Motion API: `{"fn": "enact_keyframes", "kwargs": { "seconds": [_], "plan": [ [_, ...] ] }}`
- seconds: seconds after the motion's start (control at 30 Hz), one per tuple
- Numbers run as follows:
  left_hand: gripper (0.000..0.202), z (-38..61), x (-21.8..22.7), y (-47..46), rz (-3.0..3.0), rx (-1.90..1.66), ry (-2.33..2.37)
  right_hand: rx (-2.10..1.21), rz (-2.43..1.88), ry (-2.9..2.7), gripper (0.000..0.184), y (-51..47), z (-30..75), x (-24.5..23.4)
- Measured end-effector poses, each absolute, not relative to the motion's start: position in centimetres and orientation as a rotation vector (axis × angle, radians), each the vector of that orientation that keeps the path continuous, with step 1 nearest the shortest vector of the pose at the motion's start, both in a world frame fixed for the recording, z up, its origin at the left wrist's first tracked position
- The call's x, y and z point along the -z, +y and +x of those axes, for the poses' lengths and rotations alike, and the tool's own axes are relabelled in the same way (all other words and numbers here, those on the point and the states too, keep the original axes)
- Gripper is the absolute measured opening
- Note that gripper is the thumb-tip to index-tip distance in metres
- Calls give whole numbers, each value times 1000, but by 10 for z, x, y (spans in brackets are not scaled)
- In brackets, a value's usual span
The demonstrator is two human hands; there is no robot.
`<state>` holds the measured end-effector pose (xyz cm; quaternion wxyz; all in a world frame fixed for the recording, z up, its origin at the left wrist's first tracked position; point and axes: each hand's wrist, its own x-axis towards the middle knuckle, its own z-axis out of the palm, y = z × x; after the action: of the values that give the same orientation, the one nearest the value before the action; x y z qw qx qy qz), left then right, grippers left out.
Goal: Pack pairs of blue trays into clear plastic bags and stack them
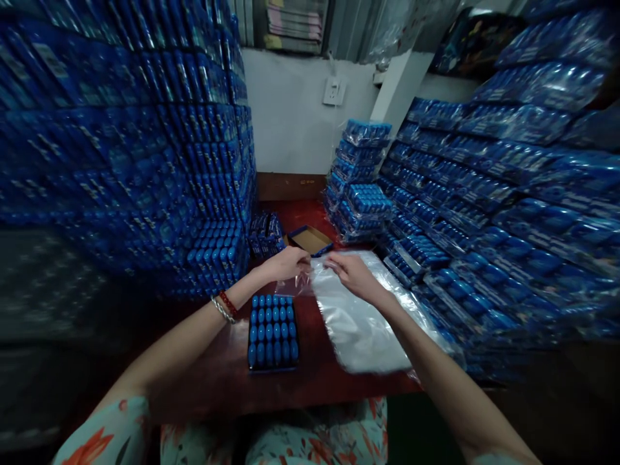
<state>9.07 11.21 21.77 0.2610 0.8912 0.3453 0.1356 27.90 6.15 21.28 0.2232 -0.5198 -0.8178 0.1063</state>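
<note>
Clearly, from the head view, both hands are near each other over the far side of the red table (317, 381). The left hand (287, 263) has its fingers closed, and it looks like they pinch a bit of thin clear plastic (294, 284) that hangs down below them. The right hand (356, 276) has its fingers curled at the far left corner of a flat shiny plastic pile (365, 329); I cannot tell if it pinches any.

The thin plastic should be very light, floppy and slippery, and it may stick to itself. A good place to hold it is by its edges, with finger and thumb. Just in front of the left hand sits a tray of blue bottles (274, 332), all in neat rows. It may be a bit heavy, and the smooth bottles could slip, so two hands low on its sides would be best.

The table is shiny. A shallow open box (310, 240) lies past the hands. Tall blue stacks (213, 161) stand on the left, and plastic-wrapped packs (508, 258) pile up on the right. At the back is a white wall (285, 116) with a socket (334, 91).
</note>
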Motion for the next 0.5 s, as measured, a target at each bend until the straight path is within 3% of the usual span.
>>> {"fn": "enact_keyframes", "kwargs": {
  "seconds": [0.17,0.27,0.33,0.5],
  "plan": [
    [16,70,-221,107,2416,-565,1121,-225,-1478,-2179,21,71,265,-225],
    [15,61,-224,104,2556,-482,1276,-129,-1606,-2250,16,77,262,-229],
    [25,56,-230,102,2647,-383,1445,-92,-1663,-2250,12,81,260,-232],
    [29,54,-242,96,2712,-335,1745,-177,-1551,-2164,25,79,244,-243]
  ]
}}
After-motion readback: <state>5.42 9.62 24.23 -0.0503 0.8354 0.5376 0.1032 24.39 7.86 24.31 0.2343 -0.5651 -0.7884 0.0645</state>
